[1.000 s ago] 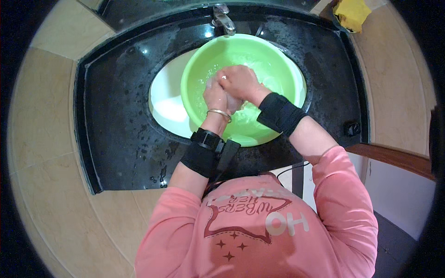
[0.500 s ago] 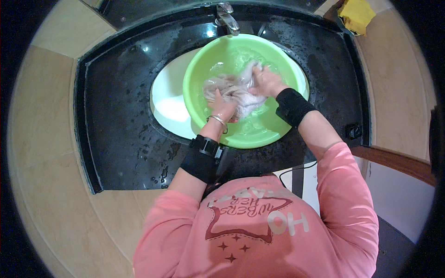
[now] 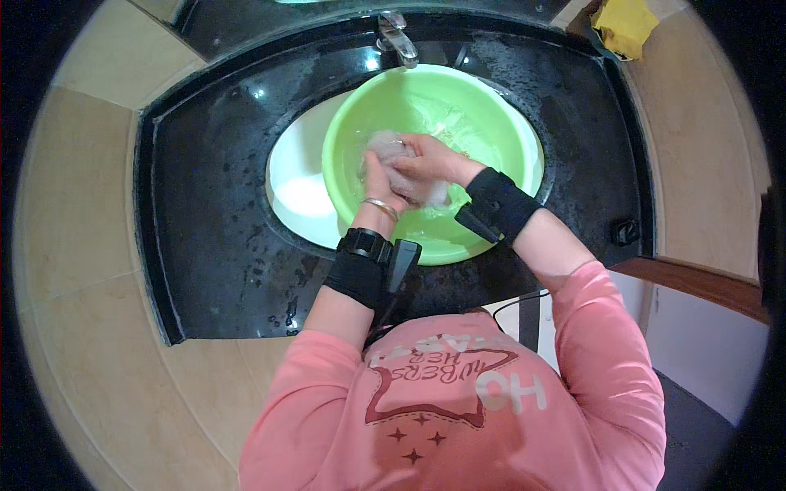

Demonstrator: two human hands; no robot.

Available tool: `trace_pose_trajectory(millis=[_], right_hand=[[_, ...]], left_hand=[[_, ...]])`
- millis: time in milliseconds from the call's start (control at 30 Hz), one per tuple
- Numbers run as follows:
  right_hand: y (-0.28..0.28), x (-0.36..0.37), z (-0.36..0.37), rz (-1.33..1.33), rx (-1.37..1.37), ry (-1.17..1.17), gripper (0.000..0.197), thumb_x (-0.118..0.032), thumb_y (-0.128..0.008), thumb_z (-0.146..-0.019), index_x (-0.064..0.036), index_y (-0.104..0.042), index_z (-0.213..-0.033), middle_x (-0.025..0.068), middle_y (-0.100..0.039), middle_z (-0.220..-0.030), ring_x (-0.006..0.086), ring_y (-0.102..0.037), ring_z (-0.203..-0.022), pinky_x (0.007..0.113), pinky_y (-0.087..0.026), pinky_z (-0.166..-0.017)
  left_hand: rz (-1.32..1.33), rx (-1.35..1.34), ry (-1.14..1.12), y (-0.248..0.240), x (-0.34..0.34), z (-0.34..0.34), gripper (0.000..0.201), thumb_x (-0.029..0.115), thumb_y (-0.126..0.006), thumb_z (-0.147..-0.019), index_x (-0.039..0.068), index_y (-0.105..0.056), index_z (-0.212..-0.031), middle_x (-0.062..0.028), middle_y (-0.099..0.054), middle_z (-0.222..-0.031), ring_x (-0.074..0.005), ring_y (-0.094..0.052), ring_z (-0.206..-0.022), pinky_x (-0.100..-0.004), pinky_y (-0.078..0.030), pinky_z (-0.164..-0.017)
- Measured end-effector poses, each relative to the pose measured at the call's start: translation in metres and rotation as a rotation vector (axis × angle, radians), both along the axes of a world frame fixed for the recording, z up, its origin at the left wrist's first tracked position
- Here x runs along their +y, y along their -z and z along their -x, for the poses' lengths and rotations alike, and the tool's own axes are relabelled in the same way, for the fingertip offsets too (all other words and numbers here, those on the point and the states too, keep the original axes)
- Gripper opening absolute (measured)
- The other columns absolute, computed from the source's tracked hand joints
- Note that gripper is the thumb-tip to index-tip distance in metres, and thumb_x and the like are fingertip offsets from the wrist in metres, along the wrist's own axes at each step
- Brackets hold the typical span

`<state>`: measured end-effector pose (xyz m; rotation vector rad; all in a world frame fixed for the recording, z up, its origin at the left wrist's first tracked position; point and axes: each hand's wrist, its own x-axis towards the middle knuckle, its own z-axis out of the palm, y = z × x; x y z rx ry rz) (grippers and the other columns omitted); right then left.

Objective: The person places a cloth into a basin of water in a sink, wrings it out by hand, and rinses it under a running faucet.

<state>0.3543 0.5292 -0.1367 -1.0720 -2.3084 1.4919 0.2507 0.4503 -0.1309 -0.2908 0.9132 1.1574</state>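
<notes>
1. At the near edge of the counter [image 3: 205, 204], a person in a pink long-sleeved shirt [image 3: 319, 425] faces the basin, with both forearms reaching over that edge.
2. Black band, left [image 3: 354, 277]: fitted around the left wrist. A metal bangle [image 3: 381, 208] sits between this band and the left hand.
3. Black band, right [image 3: 506, 204]: fitted around the right wrist, above the basin's right near rim.
4. Small black object [image 3: 624, 231]: located at the counter's right near corner. Its kind is unclear.
5. Green basin [image 3: 454, 237]: set over the white sink [image 3: 295, 196], which shows more at the basin's left side than at its right. The basin contains water [image 3: 479, 147].
6. Left hand [image 3: 378, 180]: clamped on the cloth from the left, thumb along its side. The remaining fingers are largely hidden.
7. Right hand [image 3: 435, 159]: clamped on the cloth from the right, fingers and thumb on its upper face. Contact between the two hands cannot be determined.
8. Pale wet cloth [image 3: 422, 191]: bunched between both hands, inside the basin's rim, left of its centre.
9. Metal tap [image 3: 396, 39]: mounted midway along the counter's far edge, spout directed toward the basin's far rim.
10. Yellow item [image 3: 625, 29]: located at the counter's right far corner.
</notes>
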Motion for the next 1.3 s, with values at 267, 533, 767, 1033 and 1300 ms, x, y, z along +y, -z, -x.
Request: trace_pose_trajectory(millis=[267,533,767,1033,1300], right_hand=[[-0.078,-0.045,0.025,0.076,0.218,0.047,0.031,-0.029,-0.06,-0.082,-0.0033,-0.059,-0.098,0.0094,-0.063,-0.083,0.0194,-0.059,-0.076,0.03,-0.048,-0.068],[-0.093,-0.055,0.021,-0.388,0.138,0.068,0.026,-0.03,-0.053,-0.081,-0.0057,-0.062,-0.081,0.0163,-0.061,-0.077,0.0323,-0.059,-0.069,0.038,-0.048,-0.064],[-0.084,-0.021,0.006,-0.521,-0.144,0.095,0.026,-0.03,-0.05,-0.08,-0.0075,-0.063,-0.079,0.0175,-0.062,-0.076,0.036,-0.059,-0.072,0.045,-0.047,-0.065],[-0.063,0.018,-0.054,-0.409,-0.661,0.148,0.04,-0.041,-0.048,-0.085,-0.01,-0.054,-0.11,0.024,-0.058,-0.1,0.0339,-0.061,-0.084,0.044,-0.048,-0.076],[-0.048,-0.014,-0.025,-0.249,-0.834,-0.183,0.059,-0.022,-0.057,-0.08,-0.0147,-0.031,-0.133,0.0308,-0.035,-0.125,0.0408,-0.052,-0.104,0.041,-0.046,-0.086]], left_hand=[[-0.223,-0.032,-0.166,0.039,0.005,0.007,0.054,0.056,-0.038,-0.085,0.01,-0.055,-0.108,-0.008,-0.061,-0.098,-0.0233,-0.06,-0.084,-0.0357,-0.049,-0.07],[-0.261,0.217,-0.241,0.008,-0.004,-0.004,0.044,0.046,-0.044,-0.085,0.007,-0.056,-0.103,-0.0078,-0.061,-0.096,-0.022,-0.059,-0.081,-0.0336,-0.048,-0.068],[-0.124,0.804,-0.139,-0.021,-0.015,-0.023,0.04,0.032,-0.046,-0.086,-0.005,-0.061,-0.083,-0.018,-0.063,-0.081,-0.0283,-0.059,-0.074,-0.037,-0.045,-0.066],[-0.179,1.12,0.425,-0.039,-0.026,0.004,0.048,0.04,-0.056,-0.08,-0.002,-0.059,-0.103,-0.024,-0.062,-0.094,-0.0358,-0.059,-0.091,-0.0388,-0.044,-0.081],[-0.313,1.346,0.621,0.01,-0.025,0.001,0.079,0.028,-0.063,-0.067,0.0,-0.031,-0.134,-0.0258,-0.044,-0.127,-0.0353,-0.045,-0.116,-0.0346,-0.031,-0.099]])
